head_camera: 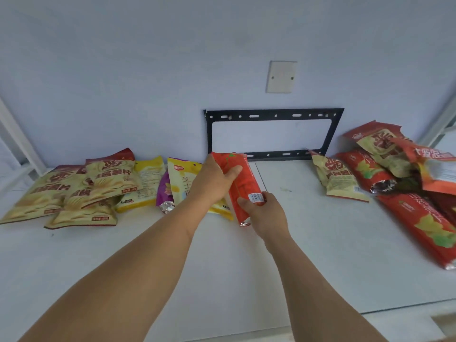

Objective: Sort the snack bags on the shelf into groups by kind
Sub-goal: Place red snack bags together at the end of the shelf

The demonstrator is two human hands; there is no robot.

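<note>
Both hands hold one red snack bag (pixel 243 183) above the middle of the white shelf (pixel 308 243). My left hand (pixel 214 181) grips its upper part, thumb over the front. My right hand (pixel 261 211) grips its lower end near the barcode. At the left lie several beige chip bags (pixel 74 191), then yellow bags (pixel 148 183) and a purple bag (pixel 164 191), partly hidden by my left arm. At the right is a mixed heap: a beige bag (pixel 338 178), red bags (pixel 419 225) and an orange bag (pixel 434 166).
A black metal bracket (pixel 271 134) is fixed to the wall behind the shelf, with a white cover plate (pixel 281 76) above it. White frame posts (pixel 19 141) stand at the left and right edges. The shelf's front edge runs at the lower right.
</note>
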